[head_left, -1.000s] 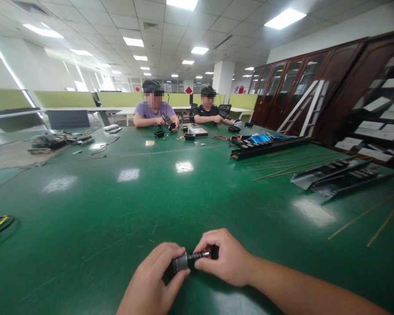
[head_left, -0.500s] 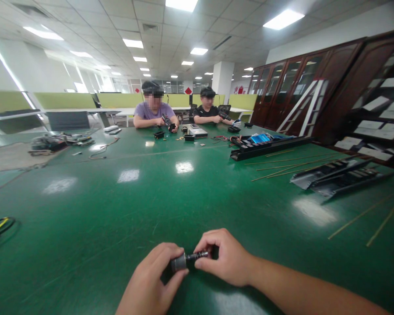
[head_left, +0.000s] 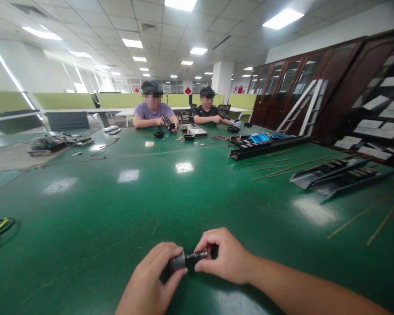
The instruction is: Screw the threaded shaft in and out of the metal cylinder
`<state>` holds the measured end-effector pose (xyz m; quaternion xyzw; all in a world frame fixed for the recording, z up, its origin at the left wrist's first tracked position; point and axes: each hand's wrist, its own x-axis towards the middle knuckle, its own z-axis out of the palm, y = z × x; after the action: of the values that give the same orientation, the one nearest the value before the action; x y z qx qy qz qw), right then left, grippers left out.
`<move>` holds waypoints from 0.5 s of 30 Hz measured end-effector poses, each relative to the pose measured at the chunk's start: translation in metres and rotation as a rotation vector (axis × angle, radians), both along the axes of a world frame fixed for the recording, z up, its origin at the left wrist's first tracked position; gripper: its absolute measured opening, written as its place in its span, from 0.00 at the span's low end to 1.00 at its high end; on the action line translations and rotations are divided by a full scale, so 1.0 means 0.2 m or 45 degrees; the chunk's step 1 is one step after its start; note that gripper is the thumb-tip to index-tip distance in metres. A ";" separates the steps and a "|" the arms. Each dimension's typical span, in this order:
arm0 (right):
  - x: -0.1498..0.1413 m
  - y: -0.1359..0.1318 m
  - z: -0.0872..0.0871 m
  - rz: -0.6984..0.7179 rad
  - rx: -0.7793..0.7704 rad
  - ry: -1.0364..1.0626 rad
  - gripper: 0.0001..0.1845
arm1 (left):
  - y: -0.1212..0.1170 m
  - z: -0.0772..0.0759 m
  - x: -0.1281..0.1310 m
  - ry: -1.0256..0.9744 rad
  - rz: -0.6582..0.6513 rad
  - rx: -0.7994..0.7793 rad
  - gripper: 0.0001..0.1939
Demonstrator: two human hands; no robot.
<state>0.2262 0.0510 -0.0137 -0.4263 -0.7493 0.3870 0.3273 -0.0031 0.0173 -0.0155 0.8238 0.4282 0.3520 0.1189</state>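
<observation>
Rods (head_left: pixel 377 231) and metal channels (head_left: pixel 330 189) well apart from left grip (head_left: pixel 153 270) around cylinder (head_left: pixel 177 262) and right grip (head_left: pixel 228 258) around shaft (head_left: pixel 192 256)

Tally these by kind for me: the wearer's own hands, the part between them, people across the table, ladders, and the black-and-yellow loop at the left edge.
Own hands: 2 (left hand, right hand)
Cylindrical part: 1
People: 2 (purple shirt, black shirt)
White ladder: 1
Black-and-yellow loop: 1
Total: 7
</observation>
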 end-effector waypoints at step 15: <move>0.00 -0.01 0.01 -0.014 0.005 0.049 0.06 | 0.00 0.01 0.00 -0.009 0.006 -0.002 0.15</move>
<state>0.2260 0.0494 -0.0114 -0.4222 -0.7414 0.3917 0.3445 -0.0026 0.0178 -0.0126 0.8215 0.4299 0.3548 0.1204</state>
